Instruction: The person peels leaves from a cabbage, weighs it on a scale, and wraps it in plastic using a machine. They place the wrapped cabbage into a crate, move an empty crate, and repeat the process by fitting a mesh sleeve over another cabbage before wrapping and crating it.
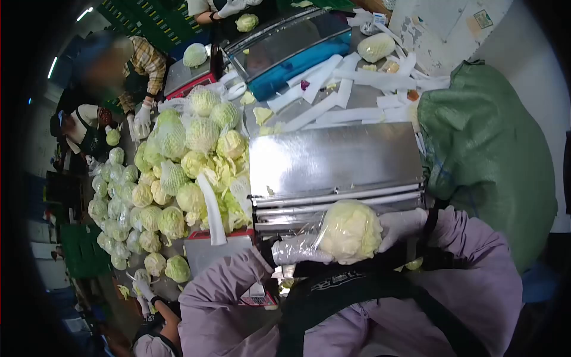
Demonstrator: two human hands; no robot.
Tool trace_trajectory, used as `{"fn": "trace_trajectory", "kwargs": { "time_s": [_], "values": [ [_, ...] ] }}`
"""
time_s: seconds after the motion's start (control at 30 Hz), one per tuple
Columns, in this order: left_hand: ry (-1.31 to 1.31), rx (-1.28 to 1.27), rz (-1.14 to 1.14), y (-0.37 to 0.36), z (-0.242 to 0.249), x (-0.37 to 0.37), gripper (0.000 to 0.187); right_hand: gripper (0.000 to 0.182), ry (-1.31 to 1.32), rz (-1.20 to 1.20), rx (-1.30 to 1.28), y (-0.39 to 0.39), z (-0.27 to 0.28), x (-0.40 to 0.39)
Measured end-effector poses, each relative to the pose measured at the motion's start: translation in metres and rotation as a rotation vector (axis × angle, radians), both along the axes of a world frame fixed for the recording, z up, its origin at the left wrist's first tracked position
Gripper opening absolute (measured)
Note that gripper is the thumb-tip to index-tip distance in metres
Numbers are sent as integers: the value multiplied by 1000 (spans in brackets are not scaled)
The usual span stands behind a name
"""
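A pale cabbage (352,233) with clear plastic film stretched over its left side is held between my two gloved hands, close in front of my body. My left hand (302,249) grips it from the left, and the shiny film covers part of the glove. On the opposite side, the fingers of my right hand (399,228) curve around the cabbage. Just beyond the cabbage stands a metal film-wrapping machine (336,156) with a flat steel top and rollers along its near edge.
Many cabbages (172,178) pile up at left, some in white net sleeves. A scale (215,253) sits left of the machine. A green sack (488,149) bulges at right. White foam strips (324,107) lie beyond, near a second blue-sided machine (297,56). Co-workers (146,65) stand left and across.
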State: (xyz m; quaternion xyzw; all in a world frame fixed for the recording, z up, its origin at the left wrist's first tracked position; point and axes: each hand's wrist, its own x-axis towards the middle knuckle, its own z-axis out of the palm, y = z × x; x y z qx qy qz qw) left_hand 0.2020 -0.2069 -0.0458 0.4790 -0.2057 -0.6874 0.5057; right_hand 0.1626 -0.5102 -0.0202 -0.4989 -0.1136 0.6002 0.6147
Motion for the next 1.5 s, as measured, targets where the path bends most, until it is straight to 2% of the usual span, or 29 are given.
{"fn": "trace_trajectory", "kwargs": {
  "time_s": [0.03,0.13,0.2,0.23,0.33,0.37,0.43,0.5,0.57,0.6,0.63,0.67,0.7,0.73,0.77,0.83,0.87,0.9,0.97,1.0,1.03,1.1,1.13,1.17,1.2,1.23,1.3,1.43,1.5],
  "values": [
    [-19,-85,167,9,-2,-30,48,50,33,-26,37,4,-12,-22],
    [173,17,132,26,-15,-76,49,48,-74,29,-124,22,-24,-65],
    [-62,-33,420,29,-40,-114,49,45,-3,-238,22,37,-34,-94],
    [-40,-19,406,34,-63,-122,50,45,-5,-237,21,38,-51,-106],
    [174,33,421,43,-76,-139,47,42,223,-248,-134,38,-68,-127],
    [123,46,449,46,-74,-143,44,42,220,-251,-134,36,-66,-133],
    [68,55,465,55,-69,-150,42,37,-118,-325,-252,28,-65,-148],
    [252,139,743,67,-53,-155,45,34,28,-658,-172,21,-34,-159],
    [461,191,949,82,-36,-160,43,35,213,-790,-135,-2,-59,-186],
    [489,154,948,87,-29,-162,43,35,213,-800,-133,11,-42,-194],
    [519,118,947,90,-23,-163,43,31,-66,-867,-222,25,-19,-204],
    [217,161,936,86,-25,-170,43,28,-347,-919,-312,36,-5,-210],
    [-86,200,914,80,-29,-178,43,28,-348,-922,-312,39,-5,-213],
    [-161,259,1015,74,-42,-185,36,24,-385,-973,-383,43,-7,-217],
    [-161,260,1014,76,-55,-186,36,22,-421,-1021,-454,46,-8,-219],
    [46,212,1323,83,-73,-187,34,21,-447,-1324,-421,44,-8,-213],
    [205,275,1442,88,-71,-186,35,20,-332,-1444,-398,35,-14,-212],
    [229,233,1427,91,-63,-187,36,20,-212,-1561,-372,23,-25,-215],
    [388,263,1320,99,-73,-193,30,17,394,-1501,-135,-9,-91,-242],
    [372,348,1212,101,-85,-196,27,18,463,-1440,-292,-7,-106,-247],
    [351,434,1111,104,-100,-199,25,17,465,-1367,-401,-2,-115,-252],
    [139,550,891,99,-118,-205,22,13,128,-1128,-656,18,-161,-259],
    [-99,566,702,104,-145,-203,20,13,136,-1124,-648,31,-181,-256],
    [-894,410,390,105,-180,-208,28,10,168,-1039,-596,47,-200,-252],
    [-819,479,321,87,-164,-204,24,9,199,-958,-545,65,-216,-246],
    [-1039,359,165,81,-178,-203,26,10,224,-877,-495,83,-229,-238],
    [-951,119,437,64,-208,-217,28,17,271,-712,-392,114,-241,-223],
    [-920,8,437,63,-227,-226,30,19,293,-650,-289,144,-239,-219],
    [-1104,26,287,57,-163,-211,30,20,287,-642,-252,154,-236,-225]
  ]
}}
